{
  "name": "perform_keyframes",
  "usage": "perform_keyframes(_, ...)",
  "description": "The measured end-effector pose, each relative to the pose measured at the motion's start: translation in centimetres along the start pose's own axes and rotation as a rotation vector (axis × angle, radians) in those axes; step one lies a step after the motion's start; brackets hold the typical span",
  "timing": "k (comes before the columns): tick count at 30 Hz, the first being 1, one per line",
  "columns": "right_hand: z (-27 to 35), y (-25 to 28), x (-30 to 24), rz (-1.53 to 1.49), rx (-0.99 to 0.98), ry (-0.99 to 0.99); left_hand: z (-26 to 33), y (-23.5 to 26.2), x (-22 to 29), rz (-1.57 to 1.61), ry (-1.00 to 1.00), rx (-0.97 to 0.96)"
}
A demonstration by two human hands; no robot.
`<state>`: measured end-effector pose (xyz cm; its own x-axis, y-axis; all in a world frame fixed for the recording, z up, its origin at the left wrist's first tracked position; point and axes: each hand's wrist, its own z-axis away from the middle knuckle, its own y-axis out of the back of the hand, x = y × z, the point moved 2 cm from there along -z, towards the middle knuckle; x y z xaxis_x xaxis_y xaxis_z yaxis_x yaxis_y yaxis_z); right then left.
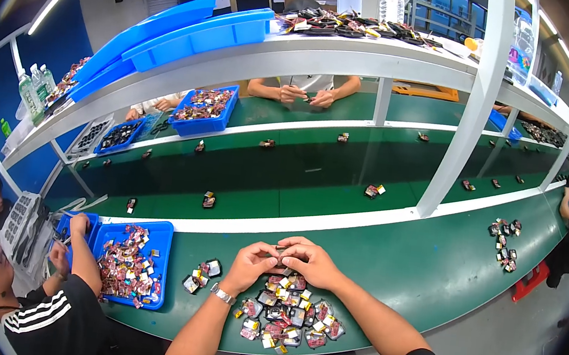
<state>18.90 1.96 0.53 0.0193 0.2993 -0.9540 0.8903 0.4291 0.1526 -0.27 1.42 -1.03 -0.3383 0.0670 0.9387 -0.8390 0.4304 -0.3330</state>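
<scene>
My left hand [250, 266] and my right hand [311, 262] meet above the green table. Between their fingertips they pinch a small dark electronic module [281, 255], mostly hidden by the fingers. Just below it, close to the table's front edge, lies a pile of small electronic modules [293, 315] with black casings, red boards and yellow-and-silver parts. A smaller group of the same modules [197, 280] rests left of my left wrist.
A blue tray [165, 266] of red parts stands at left, beside a co-worker [65, 314]. Beyond a white rail [223, 225], single modules [208, 200] dot a green conveyor. A white post [467, 114] rises at right. Across sit another person's hands [308, 97].
</scene>
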Motion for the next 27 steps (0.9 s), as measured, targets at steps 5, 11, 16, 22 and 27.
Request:
perform_keyframes(5,0.2,1.2,1.0,0.093,-0.004,0.071,-1.0,-1.0,-0.3,-0.062,0.05,0.011)
perform_keyframes(11,-0.8,-0.6,0.2,0.152,-0.072,0.08,-0.1,0.6,-0.3,-0.107,0.091,0.137)
perform_keyframes(16,0.2,0.0,-0.3,0.223,0.01,0.051,-1.0,-0.4,-0.7,-0.091,0.083,0.149)
perform_keyframes(22,0.4,-0.2,-0.3,0.245,0.029,0.046,-1.1,0.5,-1.4,-0.197,0.095,0.142)
perform_keyframes(27,0.5,0.1,-0.3,0.25,0.085,0.03,-1.5,0.0,-1.4,-0.228,0.073,0.143)
